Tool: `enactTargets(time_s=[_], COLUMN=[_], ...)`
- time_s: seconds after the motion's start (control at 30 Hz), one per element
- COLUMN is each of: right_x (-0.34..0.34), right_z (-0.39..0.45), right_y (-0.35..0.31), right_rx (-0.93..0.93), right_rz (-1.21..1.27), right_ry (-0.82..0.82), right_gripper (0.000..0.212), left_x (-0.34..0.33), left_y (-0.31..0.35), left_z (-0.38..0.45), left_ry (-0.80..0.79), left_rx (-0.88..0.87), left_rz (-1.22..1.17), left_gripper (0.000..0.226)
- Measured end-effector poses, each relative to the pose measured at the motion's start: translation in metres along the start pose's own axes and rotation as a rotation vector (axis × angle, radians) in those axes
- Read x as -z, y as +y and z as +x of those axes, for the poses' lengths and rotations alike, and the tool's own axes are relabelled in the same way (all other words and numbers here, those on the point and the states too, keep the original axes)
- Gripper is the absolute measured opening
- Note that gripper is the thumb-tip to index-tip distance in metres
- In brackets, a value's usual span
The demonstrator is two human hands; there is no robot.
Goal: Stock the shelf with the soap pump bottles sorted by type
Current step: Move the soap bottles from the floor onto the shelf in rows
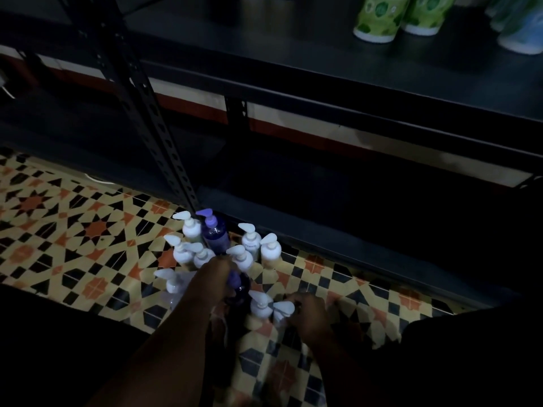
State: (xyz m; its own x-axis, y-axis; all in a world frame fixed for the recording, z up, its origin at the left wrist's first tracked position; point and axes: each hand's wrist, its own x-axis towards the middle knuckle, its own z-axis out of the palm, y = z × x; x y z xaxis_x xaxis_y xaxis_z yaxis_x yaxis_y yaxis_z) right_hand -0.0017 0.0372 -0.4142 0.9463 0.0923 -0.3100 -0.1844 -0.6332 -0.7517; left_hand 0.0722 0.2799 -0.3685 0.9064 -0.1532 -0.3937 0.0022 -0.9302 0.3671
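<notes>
Left hand (216,270) is reaching down at lower centre, fingers curling round the neck of a purple pump bottle (238,292). Right hand (308,314) is gripping a white pump bottle (282,311), blurred. White bottles (191,229) are clustering on the patterned floor (73,230) beside the dark shelf (323,69); green bottles (379,19) are standing upper right.

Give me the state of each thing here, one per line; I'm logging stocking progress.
left hand: grips the pump of a purple bottle on the floor.
right hand: at a white bottle; grip too blurred to tell.
other purple bottle: upright on the floor, untouched.
white bottles: upright on the floor, not yet shelved.
green bottles: standing on the shelf.
</notes>
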Motion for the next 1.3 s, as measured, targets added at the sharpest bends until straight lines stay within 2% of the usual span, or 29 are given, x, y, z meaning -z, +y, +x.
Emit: enactTargets(time_s=[0.07, 0.2, 0.3, 0.4, 0.5, 0.67, 0.77, 0.9, 1.0, 1.13, 1.3], right_x=[0.001, 0.008, 0.019, 0.035, 0.054, 0.098, 0.123, 0.155, 0.170, 0.178, 0.164], right_z=[-0.003, -0.013, -0.017, -0.019, -0.023, -0.035, -0.045, -0.064, -0.073, -0.080, -0.087], right_y=[0.002, 0.009, 0.011, 0.004, -0.009, -0.050, -0.077, -0.113, -0.127, -0.124, -0.102], right_rx=[-0.050, -0.118, -0.079, -0.057, -0.039, -0.054, -0.085, -0.019, -0.048, -0.125, -0.275], right_rz=[0.050, 0.227, 0.291, 0.389, 0.514, 0.693, 0.757, 0.931, 1.069, 1.088, 1.027], right_ry=[0.004, 0.104, 0.132, 0.146, 0.166, 0.177, 0.187, 0.228, 0.298, 0.338, 0.342], right_gripper=[0.038, 0.034, 0.044, 0.043, 0.032, 0.004, 0.018, 0.025, 0.029, 0.033, 0.035], left_x=[0.000, 0.000, 0.019, 0.050, 0.092, 0.166, 0.186, 0.172, 0.151, 0.116, 0.068], left_y=[-0.003, -0.011, -0.003, 0.005, 0.019, 0.046, 0.055, 0.073, 0.102, 0.118, 0.128], left_z=[-0.007, -0.016, -0.022, -0.028, -0.040, -0.070, -0.087, -0.093, -0.098, -0.094, -0.095], left_ry=[0.023, 0.077, 0.051, 0.062, 0.065, 0.135, 0.213, 0.335, 0.338, 0.275, 0.155], left_rx=[-0.034, -0.057, -0.079, -0.074, -0.058, -0.137, -0.243, -0.274, -0.248, -0.089, 0.085], left_rz=[-0.038, -0.114, -0.111, -0.181, -0.277, -0.376, -0.593, -1.078, -1.381, -1.478, -1.471], left_gripper=[0.042, 0.038, 0.014, 0.030, 0.041, 0.030, 0.031, 0.037, 0.020, 0.036, 0.039])
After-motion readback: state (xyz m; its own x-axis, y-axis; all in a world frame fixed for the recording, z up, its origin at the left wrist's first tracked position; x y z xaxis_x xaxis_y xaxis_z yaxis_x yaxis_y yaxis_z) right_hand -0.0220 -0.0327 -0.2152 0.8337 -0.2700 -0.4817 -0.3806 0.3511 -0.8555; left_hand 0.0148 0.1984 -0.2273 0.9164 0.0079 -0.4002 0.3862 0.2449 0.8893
